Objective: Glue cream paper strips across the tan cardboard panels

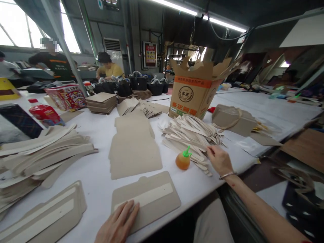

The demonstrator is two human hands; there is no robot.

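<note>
My left hand (118,221) lies flat, fingers stretched out, on a grey-beige cardboard panel (157,214) near the table's front edge. Under its fingertips runs a pale strip (154,194) placed lengthwise on that panel. My right hand (220,160) is closed in a pinch at the right side of a loose heap of cardboard strips (192,131), on the end of one strip. Just left of that hand stands a round squeeze bottle (182,161) of amber liquid with a green nozzle. Behind the panel are flat cardboard sheets (135,152).
More panels with strips (50,216) lie at lower left, below a big pile of curved cardboard pieces (50,152). A tall open carton (189,92) stands behind the strips. Bundled panels (233,119) are at right, a red bottle (44,113) at left. Co-workers are across the table.
</note>
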